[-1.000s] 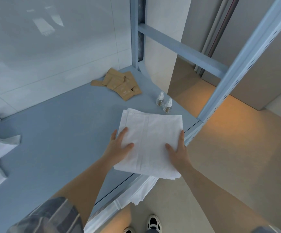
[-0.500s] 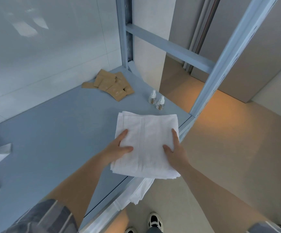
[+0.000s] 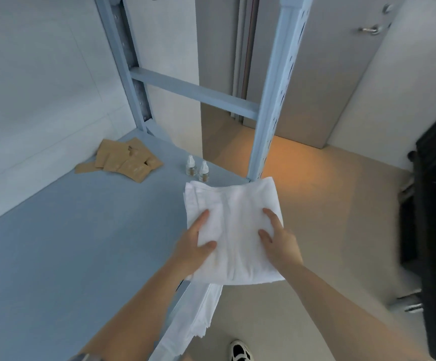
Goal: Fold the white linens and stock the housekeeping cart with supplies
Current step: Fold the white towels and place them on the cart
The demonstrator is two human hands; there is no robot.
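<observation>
the folded white linen [image 3: 233,230] is off the blue shelf [image 3: 68,243], past its front corner, gripped by the left hand [image 3: 193,252] and right hand [image 3: 280,244] — thumbs on top, fingers hidden beneath. to carry it well, i'd keep the grip even so the layers don't slide. beyond the linen stand two small bottles [image 3: 197,168] and brown packets [image 3: 125,162]; more white cloth [image 3: 196,321] hangs below — a dark cart [image 3: 435,217] to the linen's right.

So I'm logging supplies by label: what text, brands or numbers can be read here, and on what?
No text can be read.
brown packets: faint pale marks, too blurred to read.
two small bottles: no legible label.
folded white linen, blue shelf: no print visible.
</observation>
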